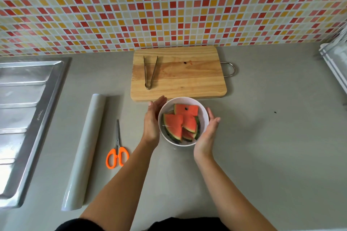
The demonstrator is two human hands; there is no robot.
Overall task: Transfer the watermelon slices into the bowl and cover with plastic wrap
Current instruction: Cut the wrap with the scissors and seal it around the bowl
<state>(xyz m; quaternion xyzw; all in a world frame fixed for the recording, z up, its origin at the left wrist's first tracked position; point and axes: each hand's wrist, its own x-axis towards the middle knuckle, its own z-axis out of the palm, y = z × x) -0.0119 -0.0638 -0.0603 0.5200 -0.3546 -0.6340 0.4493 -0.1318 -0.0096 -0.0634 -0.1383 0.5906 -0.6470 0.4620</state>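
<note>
Left hand (152, 121) and right hand (207, 133), fingers straight, are placed either side of 1 bowl (203, 114); about 4 watermelon slices (174, 123) are overlapped inside, rinds mostly nearward.

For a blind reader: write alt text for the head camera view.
The left hand and right hand, both open, flank a white bowl of watermelon slices on a counter, before a cutting board bearing tongs. A plastic wrap roll and orange scissors lie to the left, beside a sink.
</note>
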